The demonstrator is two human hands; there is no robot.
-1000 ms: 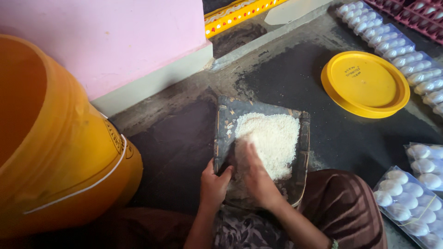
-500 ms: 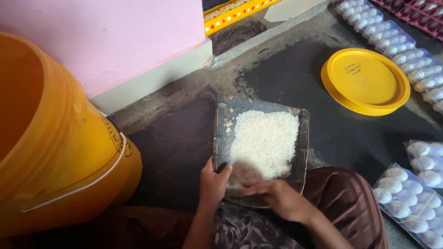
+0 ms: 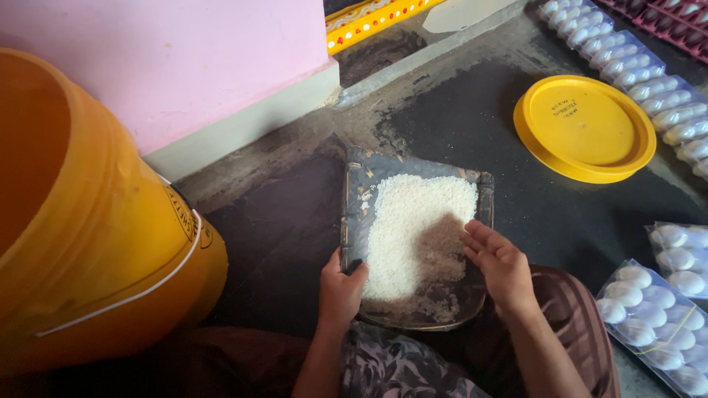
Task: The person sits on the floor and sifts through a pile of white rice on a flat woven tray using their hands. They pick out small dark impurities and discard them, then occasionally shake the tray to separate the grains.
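Head view: left hand (image 3: 341, 286) clamped on the near-left edge of the dark winnowing tray (image 3: 354, 199), thumb over the rim. Right hand (image 3: 500, 264) loose, palm up, fingers spread at the tray's right edge, touching the white rice (image 3: 413, 228) heaped mid-tray. Best kept level and gripped firmly, grains swept gently inward. Left of the tray, orange bucket (image 3: 96, 221); beyond it to the right, yellow lid (image 3: 584, 127).

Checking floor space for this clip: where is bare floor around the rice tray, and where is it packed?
Bare dark floor lies between the orange bucket and rice tray, and between tray and yellow lid. Crowded: egg packs on the right edge, and the lap below the tray.
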